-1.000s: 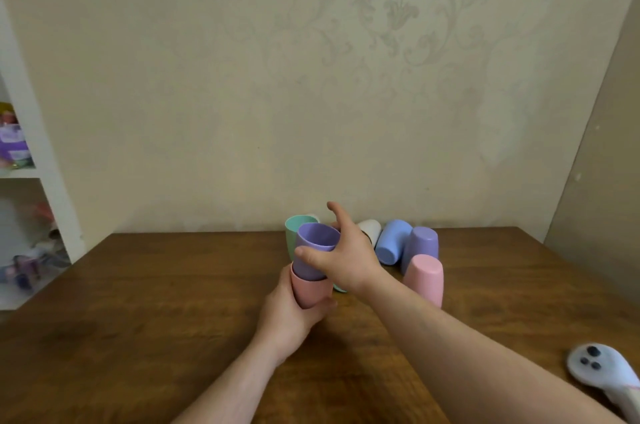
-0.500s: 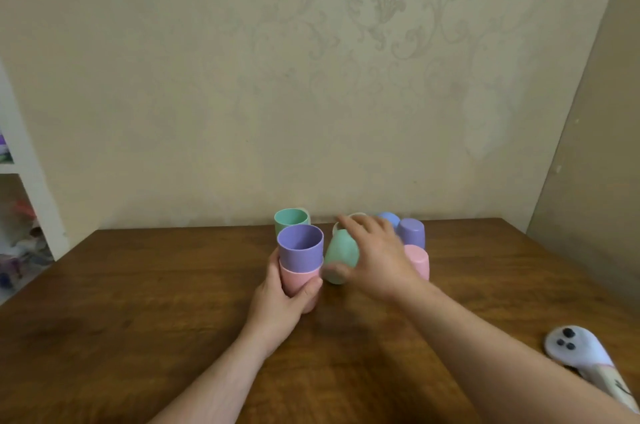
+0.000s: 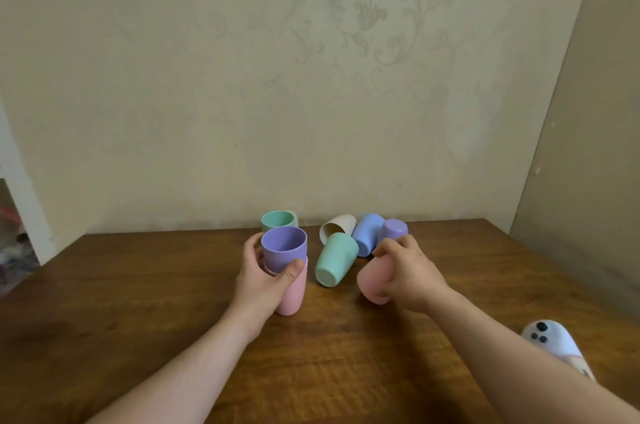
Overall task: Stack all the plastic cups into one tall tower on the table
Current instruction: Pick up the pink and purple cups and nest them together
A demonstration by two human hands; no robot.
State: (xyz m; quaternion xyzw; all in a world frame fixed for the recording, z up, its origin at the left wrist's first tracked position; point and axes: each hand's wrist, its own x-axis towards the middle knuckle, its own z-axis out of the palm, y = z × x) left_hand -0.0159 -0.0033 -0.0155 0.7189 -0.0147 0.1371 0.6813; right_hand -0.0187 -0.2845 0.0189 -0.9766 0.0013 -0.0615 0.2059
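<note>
1. The tower is small so far: a purple cup (image 3: 284, 248) sits inside a pink cup (image 3: 292, 288) that stands on the table (image 3: 104, 302).
2. The left hand (image 3: 263, 280) is wrapped around this little tower, and its grip is pressed on both cups.
3. The right hand (image 3: 405, 273) holds a second pink cup (image 3: 372, 280), tipped on its side. Its grip is closed around that cup.
4. Five cups look left to add. Between the two hands lies a green cup (image 3: 334, 259). Behind it lie a cream cup (image 3: 337, 229) and a blue cup (image 3: 367, 238). A small purple cup (image 3: 394, 229) stands upside down just behind the right hand.
5. A green cup (image 3: 278, 221) stands open just behind the left hand.
6. A white controller (image 3: 550, 340) lies well off to the right. Nothing looks in the way.
</note>
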